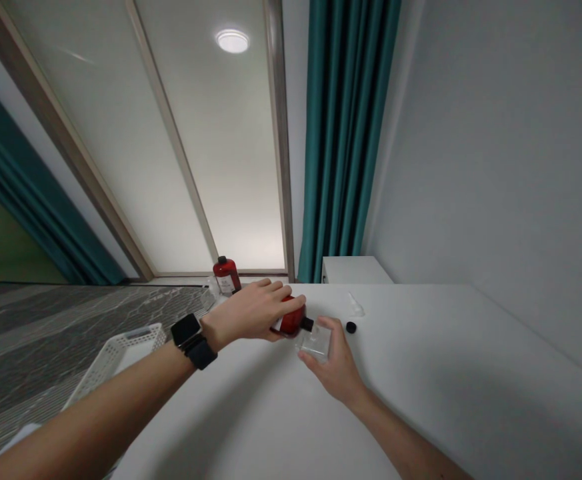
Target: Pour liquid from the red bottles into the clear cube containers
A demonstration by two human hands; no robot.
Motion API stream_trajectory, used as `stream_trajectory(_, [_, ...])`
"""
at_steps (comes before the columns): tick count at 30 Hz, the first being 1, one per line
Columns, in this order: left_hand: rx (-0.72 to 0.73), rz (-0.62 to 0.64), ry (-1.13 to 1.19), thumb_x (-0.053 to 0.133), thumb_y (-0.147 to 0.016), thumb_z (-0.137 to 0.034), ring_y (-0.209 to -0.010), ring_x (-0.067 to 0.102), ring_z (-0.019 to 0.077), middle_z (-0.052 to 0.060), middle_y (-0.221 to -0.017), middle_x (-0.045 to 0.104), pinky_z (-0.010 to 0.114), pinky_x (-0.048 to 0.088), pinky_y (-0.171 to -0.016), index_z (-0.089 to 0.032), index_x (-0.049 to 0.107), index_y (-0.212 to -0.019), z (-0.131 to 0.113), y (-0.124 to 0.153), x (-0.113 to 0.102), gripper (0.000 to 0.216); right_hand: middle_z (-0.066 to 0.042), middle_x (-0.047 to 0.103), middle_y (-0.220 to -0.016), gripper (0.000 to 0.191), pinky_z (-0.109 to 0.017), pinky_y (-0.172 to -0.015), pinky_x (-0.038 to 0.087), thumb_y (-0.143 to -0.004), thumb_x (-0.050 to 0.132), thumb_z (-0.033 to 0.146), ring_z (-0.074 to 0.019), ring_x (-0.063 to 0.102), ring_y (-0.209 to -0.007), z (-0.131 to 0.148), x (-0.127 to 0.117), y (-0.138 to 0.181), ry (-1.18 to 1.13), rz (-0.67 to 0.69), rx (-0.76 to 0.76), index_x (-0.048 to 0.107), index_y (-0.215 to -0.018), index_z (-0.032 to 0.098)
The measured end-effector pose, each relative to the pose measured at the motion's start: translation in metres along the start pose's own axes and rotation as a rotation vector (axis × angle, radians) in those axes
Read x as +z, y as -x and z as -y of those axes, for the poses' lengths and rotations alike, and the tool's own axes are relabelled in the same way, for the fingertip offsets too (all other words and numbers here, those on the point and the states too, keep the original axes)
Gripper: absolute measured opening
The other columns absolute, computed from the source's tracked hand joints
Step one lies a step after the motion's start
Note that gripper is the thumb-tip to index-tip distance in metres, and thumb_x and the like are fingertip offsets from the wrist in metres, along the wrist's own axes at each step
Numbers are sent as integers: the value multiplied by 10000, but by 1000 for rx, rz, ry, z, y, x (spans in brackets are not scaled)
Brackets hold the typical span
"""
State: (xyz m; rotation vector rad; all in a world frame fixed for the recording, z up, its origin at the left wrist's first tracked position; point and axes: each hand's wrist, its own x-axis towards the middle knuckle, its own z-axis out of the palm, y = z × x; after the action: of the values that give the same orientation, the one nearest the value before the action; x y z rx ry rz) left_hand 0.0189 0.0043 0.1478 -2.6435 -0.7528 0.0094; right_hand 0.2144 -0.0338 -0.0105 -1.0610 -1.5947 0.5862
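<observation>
My left hand [258, 308], with a black watch at the wrist, is wrapped round a dark red bottle [293, 321]. The bottle is tipped over so that its black neck points right and slightly down. Just below that neck, my right hand [338, 363] grips a small clear container [315, 343] between thumb and fingers. Whether liquid is flowing is too small to tell. A small round black cap [351, 327] lies on the white table [281, 413], right of my right hand. Behind it lies a small clear piece [355, 305], its kind unclear.
A second red bottle [226, 275] with a white label and black top stands upright at the table's far left, beside a clear object [209, 293]. A white perforated basket [115, 353] is at the left edge. Beyond the table stands a white cabinet [353, 268].
</observation>
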Motion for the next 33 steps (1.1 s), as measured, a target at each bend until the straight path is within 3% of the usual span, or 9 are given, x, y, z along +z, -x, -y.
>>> stream_trajectory(33, [-8,1,-7,682,-850,-422,-895,624,264,80,-1061,646,387,485,-790,-230,484,-1251,0,1,0,487,-98,573,-1204,595,-520,-977,509,-725,741,264,-305,596,-1129,2,0,-1,-8,-18,-6,444,-1241,244])
